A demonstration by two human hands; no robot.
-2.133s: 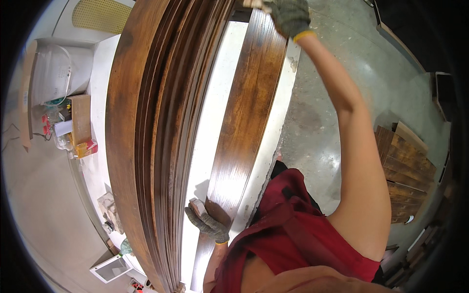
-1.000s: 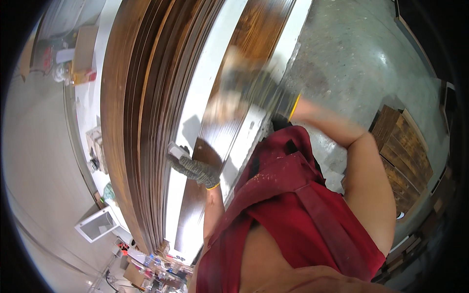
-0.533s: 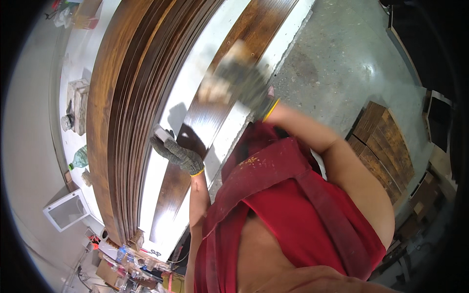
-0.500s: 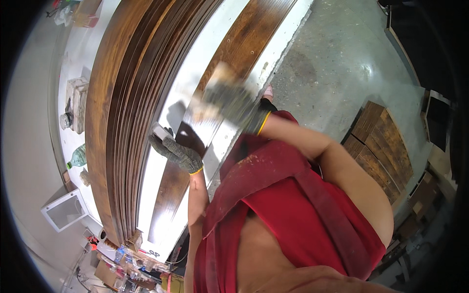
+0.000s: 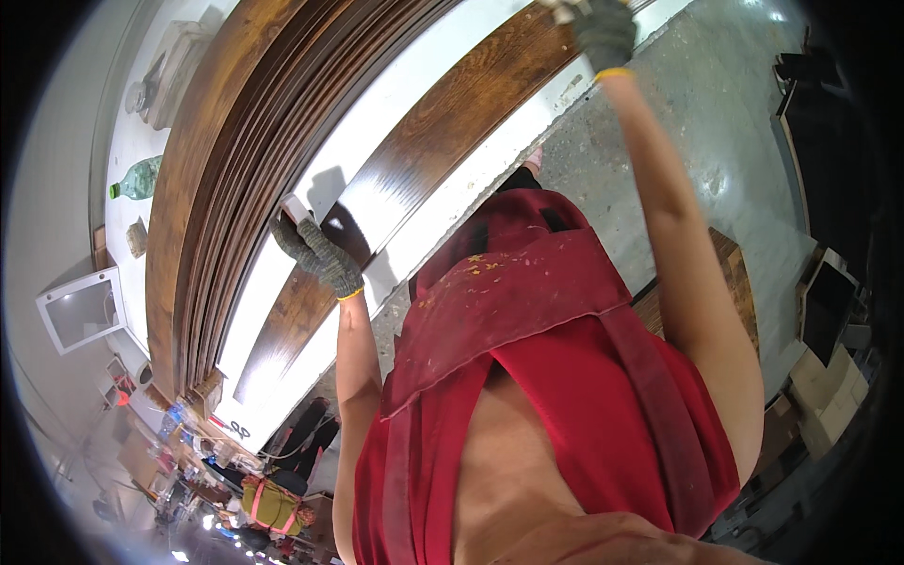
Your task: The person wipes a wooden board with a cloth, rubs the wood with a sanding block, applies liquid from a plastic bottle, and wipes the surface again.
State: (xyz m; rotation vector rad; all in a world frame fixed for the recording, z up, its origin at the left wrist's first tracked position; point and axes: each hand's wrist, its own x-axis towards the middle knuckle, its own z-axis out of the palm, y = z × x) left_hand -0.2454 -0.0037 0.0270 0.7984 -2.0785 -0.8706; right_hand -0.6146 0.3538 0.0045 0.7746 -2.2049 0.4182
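White and long, the surface (image 5: 405, 89) sweeps from the lower left up to the top of the frame, and hard along its far side runs one tall stack of brown boards (image 5: 179, 254), bowed by the lens and packed too tightly to count. Out on the white, one single brown plank (image 5: 452, 113)! Its long axis slants from lower left to upper right, roughly matching the stack, with white showing on both sides, glossy grain and a bright glare midway.

Big in the middle, one dark red apron (image 5: 527, 273) fills the space below the surface. Over on the right, brown boards (image 5: 734, 273) on the floor, partly blocked by the right arm. One white-framed panel (image 5: 83, 311) tilts at the left.

Two gloved hands in play. The right hand (image 5: 603, 38) is up top, over the plank's upper stretch, a pale pad (image 5: 562, 11) at its fingers; blur and the frame edge mean I can't tell how they close. Lower down, the left hand (image 5: 320, 254) reaches across the plank, hiding part of it and throwing a dark shadow just beside, fingers curled and pinching one small pale block (image 5: 295, 207) near the stack.

Smaller pieces now: one green bottle (image 5: 143, 179), upper left, lying behind the stack, and one pair of black scissors (image 5: 239, 430), lower left.
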